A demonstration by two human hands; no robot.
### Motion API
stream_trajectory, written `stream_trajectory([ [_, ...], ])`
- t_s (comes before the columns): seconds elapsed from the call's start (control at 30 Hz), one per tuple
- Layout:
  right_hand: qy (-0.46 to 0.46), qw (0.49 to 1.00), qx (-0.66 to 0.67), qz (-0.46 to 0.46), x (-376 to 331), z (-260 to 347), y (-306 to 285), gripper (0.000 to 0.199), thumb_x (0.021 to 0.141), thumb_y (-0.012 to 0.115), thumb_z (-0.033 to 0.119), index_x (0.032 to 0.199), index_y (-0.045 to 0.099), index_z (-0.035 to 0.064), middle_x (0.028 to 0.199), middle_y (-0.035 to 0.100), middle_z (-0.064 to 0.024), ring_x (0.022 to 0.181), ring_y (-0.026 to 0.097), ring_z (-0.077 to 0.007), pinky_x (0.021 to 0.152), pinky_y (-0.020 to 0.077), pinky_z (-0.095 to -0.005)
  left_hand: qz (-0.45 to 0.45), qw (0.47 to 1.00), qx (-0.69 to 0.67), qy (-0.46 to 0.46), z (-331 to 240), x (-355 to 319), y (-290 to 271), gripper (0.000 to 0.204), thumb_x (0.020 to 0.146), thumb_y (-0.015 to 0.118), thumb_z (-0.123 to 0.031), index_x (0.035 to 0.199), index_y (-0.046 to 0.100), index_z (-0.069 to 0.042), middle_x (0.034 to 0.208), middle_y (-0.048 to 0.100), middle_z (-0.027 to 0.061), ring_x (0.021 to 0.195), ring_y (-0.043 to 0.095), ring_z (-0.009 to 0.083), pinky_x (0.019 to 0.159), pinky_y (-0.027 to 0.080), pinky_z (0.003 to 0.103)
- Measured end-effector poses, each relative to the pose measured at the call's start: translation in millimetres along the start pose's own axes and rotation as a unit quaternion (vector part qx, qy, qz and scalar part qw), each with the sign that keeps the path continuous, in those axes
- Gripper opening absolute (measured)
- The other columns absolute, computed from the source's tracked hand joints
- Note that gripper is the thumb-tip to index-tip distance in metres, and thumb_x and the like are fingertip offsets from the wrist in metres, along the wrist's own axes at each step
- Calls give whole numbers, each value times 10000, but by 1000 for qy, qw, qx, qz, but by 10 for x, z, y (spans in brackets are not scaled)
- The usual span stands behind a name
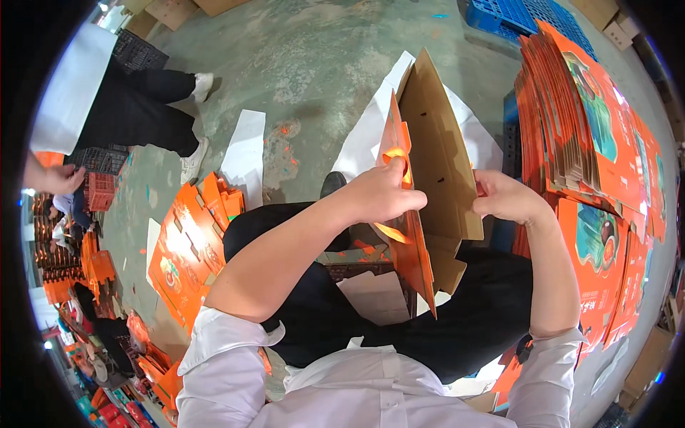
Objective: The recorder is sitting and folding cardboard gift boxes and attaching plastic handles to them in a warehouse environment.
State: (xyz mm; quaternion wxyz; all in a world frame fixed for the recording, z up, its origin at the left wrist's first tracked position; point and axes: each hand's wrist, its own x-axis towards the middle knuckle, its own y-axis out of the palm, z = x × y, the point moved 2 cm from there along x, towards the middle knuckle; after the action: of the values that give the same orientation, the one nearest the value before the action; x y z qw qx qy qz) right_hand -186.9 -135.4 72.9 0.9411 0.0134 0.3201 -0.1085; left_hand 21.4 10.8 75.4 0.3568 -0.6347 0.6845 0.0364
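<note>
A folded cardboard box [437,143], orange outside and plain brown inside, stands upright between my knees with its two sides spread apart. My left hand [385,194] is closed on its orange side, with the thumb near an orange ribbon [394,155] that loops out of the panel. Another stretch of ribbon hangs below that hand. At the far right edge of the brown side, my right hand [508,196] pinches the cardboard between thumb and fingers. Two small dark spots, perhaps holes, show on the brown inner face.
Tall stacks of flat orange boxes [564,114] rise on my right, near a blue plastic pallet [499,18]. Orange flat boxes [189,246] lie on my left. White sheets [245,146] and orange scraps lie on the floor. A person in black trousers [135,107] stands at the far left.
</note>
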Motion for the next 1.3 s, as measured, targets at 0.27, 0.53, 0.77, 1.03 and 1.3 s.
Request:
stream_trajectory([
  [0.27,12,1000,-3,8,43,-22,-12,515,719,533,-10,1233,559,-39,1033,608,25,878,528,-44,705,417,-189,29,1000,4,9,-113,-78,-61,720,785,619,-365,1252,388,131,947,628,243,706,646,253,641,494,366],
  [0.53,54,998,4,14,19,70,13,521,757,564,34,1276,537,-3,1045,627,-3,866,571,-67,732,486,-237,48,998,6,-30,-78,-50,-30,521,796,574,-429,1091,636,-5,1157,510,303,1072,579,408,888,472,439],
  [0.77,4,998,14,66,27,72,-98,608,868,694,252,1402,476,60,1067,655,-46,882,602,-103,761,501,-252,60,994,80,33,-201,-130,-53,489,816,563,-445,1082,640,-43,1179,507,304,1047,592,412,890,476,437],
  [1.03,66,965,-46,-249,611,-437,-417,682,942,608,472,1438,425,42,1236,602,-116,1119,584,-189,903,485,-361,21,998,59,-8,-132,-102,-73,737,781,586,-426,1261,460,119,1120,616,332,1089,607,429,914,474,427],
  [1.3,60,972,161,-163,1001,-305,-118,524,918,653,304,1328,535,1,1096,662,-121,970,630,-186,823,502,-334,16,996,89,-2,-157,-62,-74,720,768,583,-390,1238,461,142,1062,636,333,1042,637,411,875,495,417],
])
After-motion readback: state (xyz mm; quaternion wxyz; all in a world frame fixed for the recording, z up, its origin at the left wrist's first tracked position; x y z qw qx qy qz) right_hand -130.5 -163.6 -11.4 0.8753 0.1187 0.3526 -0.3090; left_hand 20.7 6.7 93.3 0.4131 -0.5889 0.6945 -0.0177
